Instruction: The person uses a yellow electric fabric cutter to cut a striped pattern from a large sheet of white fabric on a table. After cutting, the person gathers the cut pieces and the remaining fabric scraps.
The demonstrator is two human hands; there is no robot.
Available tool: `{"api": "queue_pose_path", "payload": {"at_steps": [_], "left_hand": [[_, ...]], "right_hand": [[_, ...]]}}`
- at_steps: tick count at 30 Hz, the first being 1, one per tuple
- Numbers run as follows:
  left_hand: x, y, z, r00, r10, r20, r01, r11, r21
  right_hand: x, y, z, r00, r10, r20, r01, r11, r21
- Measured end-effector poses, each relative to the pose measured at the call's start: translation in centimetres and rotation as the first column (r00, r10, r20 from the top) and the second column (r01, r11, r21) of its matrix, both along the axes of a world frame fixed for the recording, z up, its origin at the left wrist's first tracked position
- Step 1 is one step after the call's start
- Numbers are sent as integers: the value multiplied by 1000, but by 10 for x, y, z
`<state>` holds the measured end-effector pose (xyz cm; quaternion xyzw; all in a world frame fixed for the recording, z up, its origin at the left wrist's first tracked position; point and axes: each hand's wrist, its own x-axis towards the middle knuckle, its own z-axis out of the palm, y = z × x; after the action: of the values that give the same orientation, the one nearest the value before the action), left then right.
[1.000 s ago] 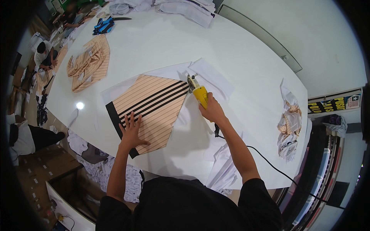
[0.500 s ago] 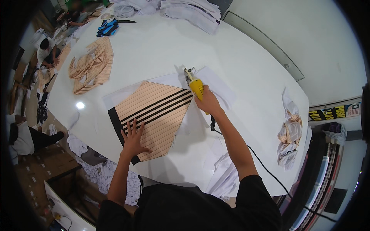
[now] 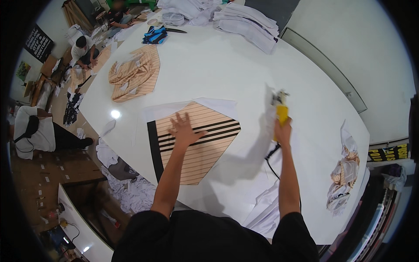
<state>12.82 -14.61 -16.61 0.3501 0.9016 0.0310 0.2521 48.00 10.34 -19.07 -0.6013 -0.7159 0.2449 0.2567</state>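
My left hand [image 3: 183, 129] lies flat, fingers spread wide, on the striped fabric piece [image 3: 196, 142] on the white tabletop [image 3: 227, 65]. My right hand [image 3: 283, 131], fingers wrapped around the yellow cutter [image 3: 281, 111], sits off the fabric's right corner, its long axis pointing away from me.

The left hand [image 3: 183, 129] is lying flat on the peach, black-striped fabric panel [image 3: 196, 144], which is resting on the broad white cutting table [image 3: 218, 61]. To its right, the right hand [image 3: 283, 131] is gripping the yellow handheld cutter [image 3: 281, 111], its black cord [image 3: 271, 162] trailing back toward the person. Crumpled fabric scraps [image 3: 345, 172] are lying farther right.
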Motion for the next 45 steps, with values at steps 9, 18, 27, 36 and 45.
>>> {"api": "queue_pose_path", "payload": {"at_steps": [9,18,27,36,45], "left_hand": [[135,42,-19,248,-967,-61,935,222,276],[90,116,-49,639,-738,-216,768,628,125],[105,51,-25,850,-519,-89,521,854,5],[56,-48,-35,768,-635,-77,635,772,-26],[32,-82,-31,810,-586,-8,586,809,35]], "right_hand": [[243,-92,39,892,-438,-112,434,899,-52],[268,-203,84,812,-537,-228,490,840,-232],[178,-268,95,979,-188,-80,173,971,-167],[99,-369,92,973,116,201,-36,932,-361],[24,-423,79,975,120,186,-30,904,-427]]}}
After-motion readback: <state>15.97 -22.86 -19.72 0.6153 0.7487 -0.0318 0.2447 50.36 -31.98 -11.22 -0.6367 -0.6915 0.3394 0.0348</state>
